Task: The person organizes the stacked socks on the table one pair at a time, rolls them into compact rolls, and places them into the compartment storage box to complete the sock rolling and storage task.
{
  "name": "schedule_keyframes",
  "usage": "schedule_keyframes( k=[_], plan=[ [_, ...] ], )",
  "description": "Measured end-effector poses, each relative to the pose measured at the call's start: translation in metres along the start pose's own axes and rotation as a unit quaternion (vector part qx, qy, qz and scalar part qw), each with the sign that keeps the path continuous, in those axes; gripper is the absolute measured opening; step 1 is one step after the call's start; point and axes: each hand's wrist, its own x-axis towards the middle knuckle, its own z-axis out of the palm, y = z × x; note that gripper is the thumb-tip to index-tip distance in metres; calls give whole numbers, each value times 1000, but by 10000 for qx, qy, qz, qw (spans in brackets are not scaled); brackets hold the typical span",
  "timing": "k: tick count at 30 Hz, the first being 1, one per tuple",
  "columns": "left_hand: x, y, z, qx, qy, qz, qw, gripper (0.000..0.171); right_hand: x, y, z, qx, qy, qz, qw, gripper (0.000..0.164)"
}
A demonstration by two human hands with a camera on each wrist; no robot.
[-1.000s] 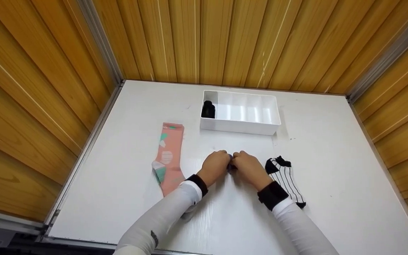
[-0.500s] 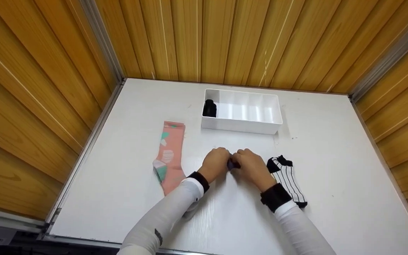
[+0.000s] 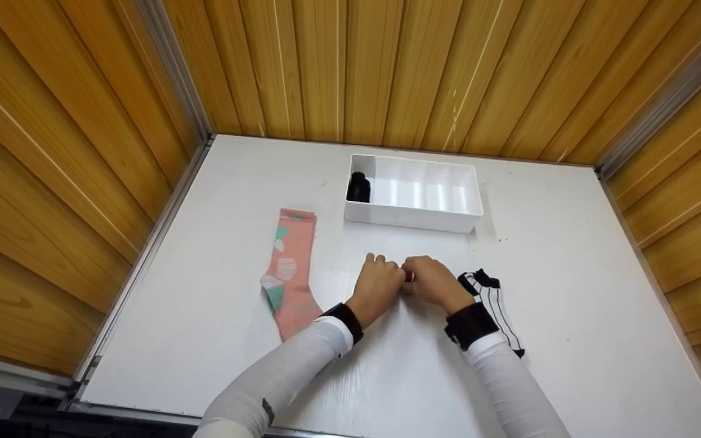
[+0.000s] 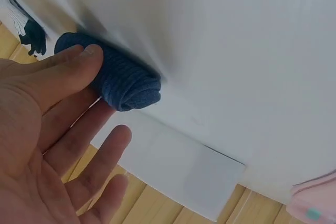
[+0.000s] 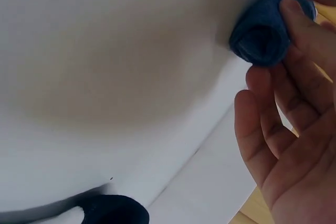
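A dark blue sock rolled into a tight bundle [image 4: 126, 80] is held between both hands, just above the table. My left hand [image 3: 378, 283] pinches one end between thumb and fingers; its other fingers stand loose in the left wrist view. At the opposite end, my right hand [image 3: 434, 283] grips the roll with thumb and fingertips. The right wrist view shows the coiled end of the roll [image 5: 260, 40]. From the head view the roll is mostly hidden by the hands. A striped black-and-white ankle sock [image 3: 494, 298] lies beside the right wrist, partly covered by it.
A long pink sock [image 3: 296, 267] with green and white patches lies flat on the white table [image 3: 216, 292], left of the hands. Behind the hands stands a white divided box [image 3: 411, 217] with a black bundle [image 3: 358, 187] in its leftmost compartment. Wood-patterned walls [image 3: 362, 73] surround the table.
Both hands have shifted slightly right and turned around the blue roll, which shows less from above. The left forearm now hides a grey item seen beneath it earlier.
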Motion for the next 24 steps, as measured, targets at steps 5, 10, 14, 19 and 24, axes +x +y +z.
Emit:
schedule_keyframes(
  k=[5,10,14,19,24],
  plan=[
    [6,-6,6,-215,29,-104,9997,14,-3,-5,3,-102,227,92,9996,16],
    [11,-23,14,-1487,-68,-440,9879,5,-10,-14,13,-1088,1068,-423,9874,23],
    [15,-32,16,-2135,-204,-472,9756,18,-12,-13,19,-1404,1328,-523,9797,24],
    [13,-31,15,-1738,-52,-207,9846,9,-8,-12,19,-1186,1149,-491,9850,15],
    [6,-17,16,-367,209,84,9991,11,-5,-5,15,-625,815,-162,9946,10]
  ],
)
